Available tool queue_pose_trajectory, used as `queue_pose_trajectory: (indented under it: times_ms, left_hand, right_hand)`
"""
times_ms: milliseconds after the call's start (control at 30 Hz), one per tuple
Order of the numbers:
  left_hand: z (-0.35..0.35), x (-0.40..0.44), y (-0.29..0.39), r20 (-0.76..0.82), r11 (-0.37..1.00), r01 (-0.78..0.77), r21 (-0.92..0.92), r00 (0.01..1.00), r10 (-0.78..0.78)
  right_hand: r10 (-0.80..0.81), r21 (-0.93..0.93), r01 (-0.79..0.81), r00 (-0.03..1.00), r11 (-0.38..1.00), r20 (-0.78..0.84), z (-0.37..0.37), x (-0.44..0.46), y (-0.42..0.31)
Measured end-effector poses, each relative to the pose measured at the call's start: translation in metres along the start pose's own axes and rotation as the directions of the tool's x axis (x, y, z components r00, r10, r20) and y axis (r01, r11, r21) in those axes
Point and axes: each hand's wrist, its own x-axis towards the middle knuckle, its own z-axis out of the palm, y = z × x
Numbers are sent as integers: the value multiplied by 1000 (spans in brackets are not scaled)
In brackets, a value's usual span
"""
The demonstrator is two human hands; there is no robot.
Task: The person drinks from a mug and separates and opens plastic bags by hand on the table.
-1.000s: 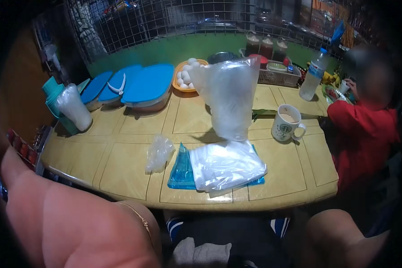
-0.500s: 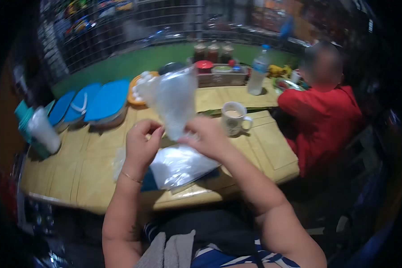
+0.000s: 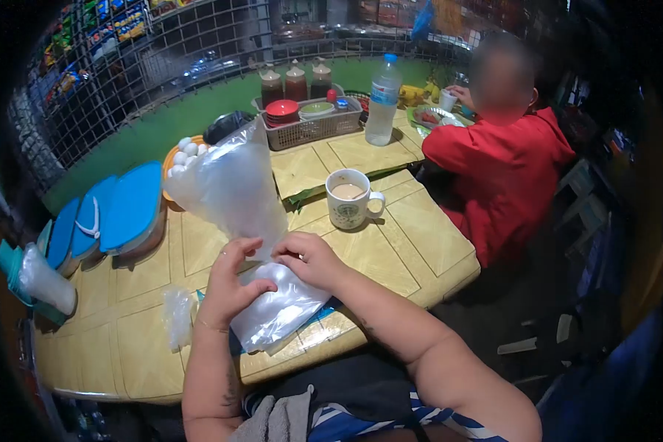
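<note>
An upright, puffed-out clear plastic bag stands on the yellow table, just beyond both hands. My left hand is open, its thumb and fingers apart, over a flat stack of clear plastic bags. Beside it, my right hand has its fingers closed in a pinch at the bottom of the upright bag; what lies between the fingertips is too small to make out. Blue plastic shows under the flat stack. A small crumpled clear bag lies to the left of my left hand.
A mug of drink stands right of the bag, with a water bottle behind it. Blue-lidded containers, eggs and a condiment basket line the back. A person in red sits at the right.
Both hands came into view over the flat bags. Since the last earlier frame, my left hand's fingers have spread and both hands sit lower against the bag. The view has shifted and turned.
</note>
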Motion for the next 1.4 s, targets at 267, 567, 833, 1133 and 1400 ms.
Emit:
queue_pose_trajectory:
  times_ms: [267,567,833,1133,1400]
  left_hand:
    - [-7,-4,-10,197,985,114,126,971,-138]
    - [1,-1,2,-101,974,-119,192,985,141]
    - [2,-6,11,-104,989,-72,126,991,85]
    - [10,-21,18,116,844,216,-491,976,-183]
    - [-7,-9,18,439,980,191,-54,886,-148]
  right_hand:
    - [107,404,-109,994,908,27,-3,2,-13]
    - [289,99,-322,923,942,253,-19,5,-18]
    - [204,763,-302,953,572,224,-30,1,-19]
    - [284,535,-405,912,742,296,-27,4,-13]
    - [219,913,-86,976,400,-4,-36,9,-5]
